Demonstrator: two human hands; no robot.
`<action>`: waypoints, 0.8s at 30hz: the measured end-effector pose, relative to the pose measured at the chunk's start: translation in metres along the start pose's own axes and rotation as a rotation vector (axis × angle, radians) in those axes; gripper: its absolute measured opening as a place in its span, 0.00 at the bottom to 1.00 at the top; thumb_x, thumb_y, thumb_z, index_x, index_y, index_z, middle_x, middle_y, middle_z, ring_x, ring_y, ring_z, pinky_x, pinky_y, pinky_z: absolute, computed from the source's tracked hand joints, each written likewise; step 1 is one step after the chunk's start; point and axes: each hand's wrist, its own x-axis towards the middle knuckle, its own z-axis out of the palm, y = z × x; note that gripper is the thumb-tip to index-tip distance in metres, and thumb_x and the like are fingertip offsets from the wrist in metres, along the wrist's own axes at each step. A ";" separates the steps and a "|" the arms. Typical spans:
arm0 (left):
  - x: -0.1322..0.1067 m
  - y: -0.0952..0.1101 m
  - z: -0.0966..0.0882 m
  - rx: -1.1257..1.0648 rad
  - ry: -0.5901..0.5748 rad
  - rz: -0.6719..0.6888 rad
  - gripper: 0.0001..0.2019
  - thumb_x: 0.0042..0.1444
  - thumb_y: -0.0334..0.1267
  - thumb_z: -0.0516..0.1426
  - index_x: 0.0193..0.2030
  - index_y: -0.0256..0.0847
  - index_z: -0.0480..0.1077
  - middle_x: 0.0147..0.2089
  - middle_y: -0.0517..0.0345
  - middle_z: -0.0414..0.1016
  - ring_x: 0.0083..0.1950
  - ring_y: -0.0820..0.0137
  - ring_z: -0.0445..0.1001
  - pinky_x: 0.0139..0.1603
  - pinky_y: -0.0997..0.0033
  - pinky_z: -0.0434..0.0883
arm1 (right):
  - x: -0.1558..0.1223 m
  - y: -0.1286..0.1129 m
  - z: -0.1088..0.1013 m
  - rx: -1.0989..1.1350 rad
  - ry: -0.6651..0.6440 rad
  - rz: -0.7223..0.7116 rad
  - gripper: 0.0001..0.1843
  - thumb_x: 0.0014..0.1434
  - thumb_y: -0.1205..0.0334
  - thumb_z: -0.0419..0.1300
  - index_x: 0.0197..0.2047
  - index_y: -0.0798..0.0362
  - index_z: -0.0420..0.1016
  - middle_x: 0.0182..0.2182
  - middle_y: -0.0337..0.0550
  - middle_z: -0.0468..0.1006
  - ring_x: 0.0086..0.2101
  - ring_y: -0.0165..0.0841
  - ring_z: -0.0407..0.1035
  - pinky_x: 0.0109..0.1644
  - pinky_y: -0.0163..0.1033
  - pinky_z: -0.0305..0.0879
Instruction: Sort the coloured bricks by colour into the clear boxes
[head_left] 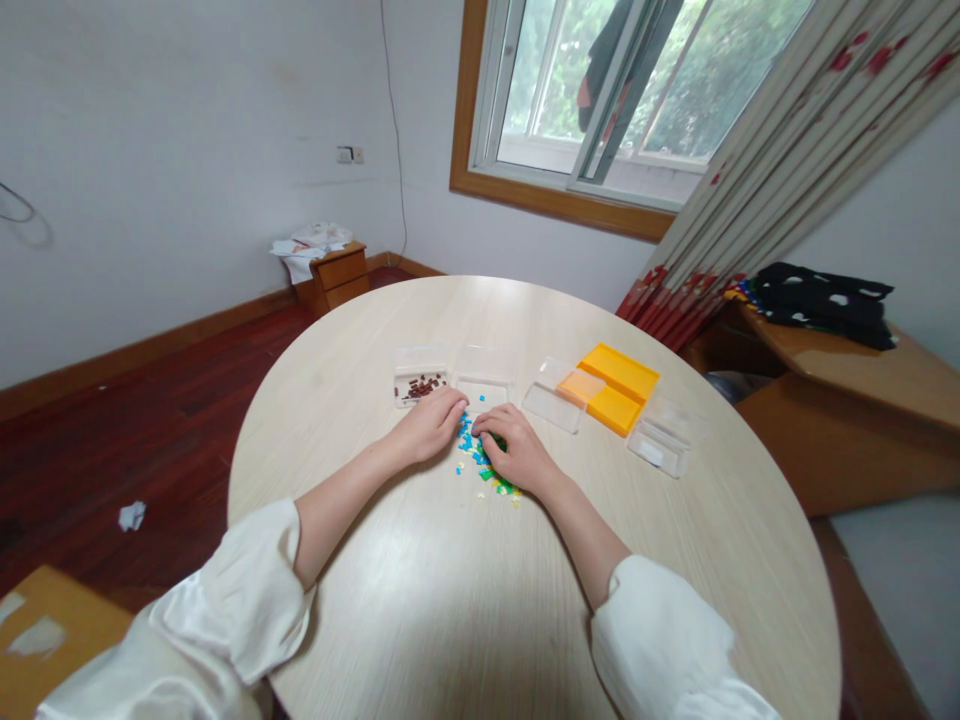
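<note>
The left hand point(431, 425) and right hand point(519, 452) are held close together, fingertips down on the bricks point(471, 445). These are strewn far-left to near-right between them, mostly under the right hand. Any grip is hidden.

A yellow tray point(619, 385) and clear boxes point(667, 440) sit on a round worktop point(465, 600). A curtain point(780, 170) hangs beside the window point(600, 90), and crumpled paper point(132, 515) lies on the floor point(150, 420).
</note>
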 end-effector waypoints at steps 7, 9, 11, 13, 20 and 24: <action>-0.001 0.001 -0.001 0.004 -0.004 0.010 0.17 0.64 0.39 0.40 0.37 0.37 0.67 0.38 0.49 0.72 0.42 0.65 0.68 0.47 0.64 0.66 | 0.000 0.006 0.000 -0.094 0.357 -0.016 0.13 0.55 0.72 0.51 0.39 0.53 0.74 0.38 0.47 0.77 0.42 0.39 0.65 0.48 0.50 0.64; -0.001 0.002 -0.002 0.002 -0.005 0.013 0.16 0.64 0.39 0.40 0.37 0.36 0.67 0.38 0.49 0.72 0.42 0.65 0.68 0.46 0.64 0.66 | -0.001 0.010 0.001 -0.118 0.349 0.008 0.15 0.56 0.71 0.51 0.44 0.53 0.73 0.42 0.48 0.76 0.45 0.39 0.64 0.51 0.51 0.62; -0.001 0.003 -0.003 0.003 -0.013 0.020 0.16 0.64 0.38 0.40 0.36 0.36 0.67 0.38 0.49 0.72 0.42 0.65 0.68 0.46 0.64 0.66 | -0.001 0.014 0.003 -0.131 0.300 0.030 0.17 0.56 0.70 0.51 0.48 0.53 0.71 0.47 0.49 0.74 0.49 0.40 0.62 0.54 0.52 0.60; -0.001 0.004 -0.004 0.007 -0.022 0.023 0.16 0.64 0.38 0.40 0.36 0.36 0.67 0.38 0.49 0.72 0.41 0.65 0.68 0.46 0.64 0.66 | -0.001 0.016 0.004 -0.137 0.267 0.049 0.18 0.57 0.70 0.50 0.49 0.53 0.70 0.48 0.48 0.74 0.50 0.40 0.61 0.55 0.52 0.59; -0.001 0.003 -0.003 0.001 -0.015 0.001 0.16 0.64 0.38 0.40 0.36 0.36 0.67 0.38 0.49 0.72 0.41 0.66 0.68 0.46 0.65 0.66 | -0.002 0.014 0.001 -0.197 0.203 0.064 0.13 0.56 0.71 0.49 0.33 0.52 0.74 0.32 0.44 0.77 0.37 0.37 0.66 0.44 0.45 0.60; -0.001 0.001 -0.003 0.010 -0.015 0.019 0.16 0.64 0.38 0.40 0.36 0.37 0.67 0.38 0.50 0.71 0.42 0.66 0.68 0.46 0.65 0.65 | -0.002 0.010 -0.001 -0.273 0.055 0.018 0.11 0.56 0.70 0.51 0.32 0.52 0.75 0.31 0.43 0.77 0.35 0.36 0.66 0.41 0.43 0.59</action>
